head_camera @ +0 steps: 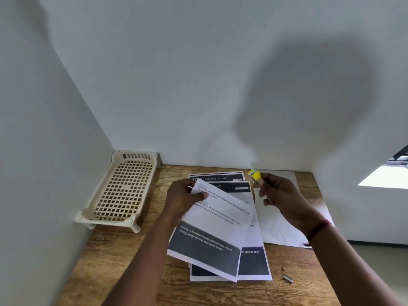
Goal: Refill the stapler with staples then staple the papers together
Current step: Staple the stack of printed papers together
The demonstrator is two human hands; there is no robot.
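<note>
my left hand pinches the far corner of a printed sheet, lifting it tilted above the stack of papers lying on the wooden table. my right hand is curled round the yellow stapler, held above the far right of the stack, its yellow end pointing away from me. a blank white sheet lies under that hand. a strip of staples sits near right on the table. a cream plastic rack stands far left against the wall.
</note>
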